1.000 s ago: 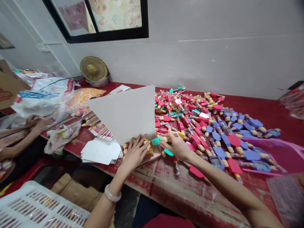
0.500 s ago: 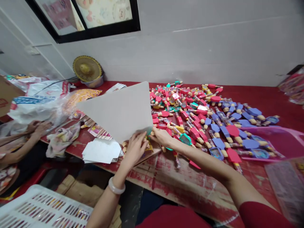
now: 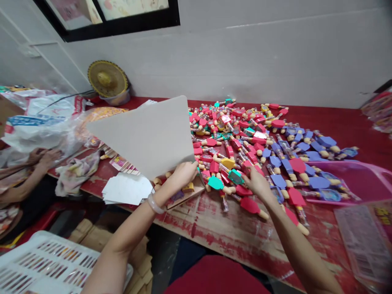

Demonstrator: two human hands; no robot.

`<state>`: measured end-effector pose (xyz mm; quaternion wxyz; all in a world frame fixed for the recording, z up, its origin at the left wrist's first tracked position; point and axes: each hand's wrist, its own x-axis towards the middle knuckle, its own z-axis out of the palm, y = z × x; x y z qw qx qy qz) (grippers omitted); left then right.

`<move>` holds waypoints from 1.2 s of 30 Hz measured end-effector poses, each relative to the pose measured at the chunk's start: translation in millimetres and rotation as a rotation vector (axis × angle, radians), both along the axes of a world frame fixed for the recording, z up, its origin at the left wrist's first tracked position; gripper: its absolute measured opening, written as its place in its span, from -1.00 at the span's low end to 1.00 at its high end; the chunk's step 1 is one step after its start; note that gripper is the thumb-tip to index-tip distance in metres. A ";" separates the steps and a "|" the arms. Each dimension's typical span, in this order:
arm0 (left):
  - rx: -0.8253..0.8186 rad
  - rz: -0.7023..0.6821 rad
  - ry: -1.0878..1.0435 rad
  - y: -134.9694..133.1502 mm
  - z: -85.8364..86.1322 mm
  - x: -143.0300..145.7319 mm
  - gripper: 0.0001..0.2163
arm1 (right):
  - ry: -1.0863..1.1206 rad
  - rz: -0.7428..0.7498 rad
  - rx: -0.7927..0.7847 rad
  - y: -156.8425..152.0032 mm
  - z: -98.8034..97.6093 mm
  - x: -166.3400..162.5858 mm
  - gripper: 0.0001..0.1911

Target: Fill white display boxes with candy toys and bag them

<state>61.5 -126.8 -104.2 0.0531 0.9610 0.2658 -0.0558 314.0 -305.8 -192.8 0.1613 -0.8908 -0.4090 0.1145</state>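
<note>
My left hand [image 3: 183,174] grips the lower right edge of a raised grey cardboard flap [image 3: 147,134] of an open box lying on the red table [image 3: 232,228]. Small toys lie in the box under the flap, mostly hidden. My right hand [image 3: 259,183] reaches into a big heap of ice-lolly shaped toys [image 3: 245,143] in red, purple and teal, its fingers closed on one of them; which one I cannot make out. A teal toy [image 3: 216,183] lies between my two hands.
A stack of white flat cards [image 3: 127,190] lies left of the box. A pink tray [image 3: 355,179] sits at the right, a white crate [image 3: 45,265] lower left. Another person's hands [image 3: 43,157] rest by plastic bags at far left. A straw hat [image 3: 107,79] leans on the wall.
My right hand left the box edge and moved right into the toy heap. My left hand slid up to the flap's edge. The camera tilted slightly.
</note>
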 end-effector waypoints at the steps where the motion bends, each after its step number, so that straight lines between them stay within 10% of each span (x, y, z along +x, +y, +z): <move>1: -0.002 0.013 0.011 0.0 1.5 1.0 -0.77 | -0.016 0.034 -0.083 -7.4 -9.5 2.0 -0.48; 8: -0.013 0.145 -0.019 2.6 3.9 2.7 -0.72 | 0.084 0.126 0.037 -16.5 -41.6 -4.0 -0.45; 14: 0.009 0.104 0.028 20.6 2.4 5.6 -0.71 | 0.333 0.224 0.415 -38.9 12.5 -6.4 -0.45; 19: -0.005 0.119 0.047 17.0 -0.4 13.4 -0.78 | 0.295 0.612 0.325 -24.2 59.4 -46.0 -0.58; 25: 0.066 0.119 -0.124 -11.9 1.7 -13.6 -0.63 | -0.014 0.770 0.156 20.3 57.6 -85.9 -0.73; 36: 0.101 0.174 -0.415 -31.8 -60.3 -76.6 -0.76 | -0.187 1.069 -0.125 73.9 68.9 -111.8 -0.63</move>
